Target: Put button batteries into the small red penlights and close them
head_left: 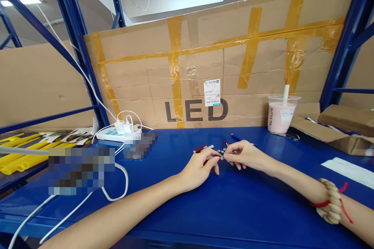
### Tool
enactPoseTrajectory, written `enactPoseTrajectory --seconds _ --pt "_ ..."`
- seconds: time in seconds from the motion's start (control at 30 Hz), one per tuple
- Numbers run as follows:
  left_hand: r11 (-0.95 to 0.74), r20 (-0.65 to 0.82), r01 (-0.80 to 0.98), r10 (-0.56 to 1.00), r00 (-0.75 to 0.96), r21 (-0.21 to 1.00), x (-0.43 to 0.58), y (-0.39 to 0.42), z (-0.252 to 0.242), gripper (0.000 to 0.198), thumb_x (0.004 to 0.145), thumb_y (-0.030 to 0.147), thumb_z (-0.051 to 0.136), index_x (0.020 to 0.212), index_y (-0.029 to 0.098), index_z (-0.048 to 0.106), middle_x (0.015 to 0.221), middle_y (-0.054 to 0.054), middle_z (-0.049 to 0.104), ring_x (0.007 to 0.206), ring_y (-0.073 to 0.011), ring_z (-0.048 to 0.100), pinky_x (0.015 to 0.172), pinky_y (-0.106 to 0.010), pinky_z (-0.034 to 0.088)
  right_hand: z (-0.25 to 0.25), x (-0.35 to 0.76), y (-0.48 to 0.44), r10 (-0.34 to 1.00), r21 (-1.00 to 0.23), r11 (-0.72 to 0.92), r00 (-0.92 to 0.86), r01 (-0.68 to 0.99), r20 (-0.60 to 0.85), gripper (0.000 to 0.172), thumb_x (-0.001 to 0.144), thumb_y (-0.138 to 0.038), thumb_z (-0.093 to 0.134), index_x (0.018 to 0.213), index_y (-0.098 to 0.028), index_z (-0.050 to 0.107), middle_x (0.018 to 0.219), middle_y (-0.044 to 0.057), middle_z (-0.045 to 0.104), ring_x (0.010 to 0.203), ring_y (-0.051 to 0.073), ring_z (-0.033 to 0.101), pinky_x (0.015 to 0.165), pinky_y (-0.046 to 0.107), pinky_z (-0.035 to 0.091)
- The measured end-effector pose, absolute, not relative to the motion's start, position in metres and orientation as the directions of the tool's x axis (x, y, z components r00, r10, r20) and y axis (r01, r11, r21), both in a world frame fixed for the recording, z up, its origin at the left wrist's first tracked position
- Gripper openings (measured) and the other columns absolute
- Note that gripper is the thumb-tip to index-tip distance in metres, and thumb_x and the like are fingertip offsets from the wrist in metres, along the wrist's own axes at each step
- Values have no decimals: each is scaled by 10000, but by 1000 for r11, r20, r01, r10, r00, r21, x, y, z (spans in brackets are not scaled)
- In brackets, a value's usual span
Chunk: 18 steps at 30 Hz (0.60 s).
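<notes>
Near the middle of the blue table, my left hand [200,167] and my right hand [245,155] meet fingertip to fingertip. Between them is a small silvery metal piece [221,158], pinched by thumb and forefinger on each side. Its exact kind is too small to make out. More small shiny bits lie just behind and under my right fingers, partly hidden. Just beyond my left hand lie a red stick-like thing [200,149] and a white one beside it. A blue pen [236,137] rests behind my right hand.
A pink drink cup [281,116] with a straw stands at the back right, near an open cardboard box [347,132]. White paper [350,171] lies at the right edge. On the left are a power strip [109,134], white cables and yellow tubes [32,159]. A cardboard wall [140,93] closes the back.
</notes>
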<state>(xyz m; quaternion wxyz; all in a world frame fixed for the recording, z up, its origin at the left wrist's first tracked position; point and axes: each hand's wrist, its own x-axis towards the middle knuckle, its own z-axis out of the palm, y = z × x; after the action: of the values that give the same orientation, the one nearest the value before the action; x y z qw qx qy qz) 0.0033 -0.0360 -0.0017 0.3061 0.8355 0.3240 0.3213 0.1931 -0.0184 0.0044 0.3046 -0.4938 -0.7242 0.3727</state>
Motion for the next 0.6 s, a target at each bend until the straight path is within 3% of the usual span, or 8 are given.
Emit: enactPoseTrajectory --seconds 0.17,0.6 --pt "-606 348 349 741 575 715 3 -36 -2 258 883 245 361 989 141 571 639 -1 634 501 -95 418 570 -197 365 3 194 -17 930 -830 259 -359 493 77 398 612 -527 644 600 -137 567 528 -7 540 403 67 485 353 168 330" --pt "-618 361 321 724 588 718 2 -33 -7 237 885 233 369 964 161 581 629 7 623 601 -114 534 651 -211 413 1 194 -18 888 -858 245 -460 452 11 413 619 -530 648 613 -122 586 589 16 591 386 65 503 365 174 360"
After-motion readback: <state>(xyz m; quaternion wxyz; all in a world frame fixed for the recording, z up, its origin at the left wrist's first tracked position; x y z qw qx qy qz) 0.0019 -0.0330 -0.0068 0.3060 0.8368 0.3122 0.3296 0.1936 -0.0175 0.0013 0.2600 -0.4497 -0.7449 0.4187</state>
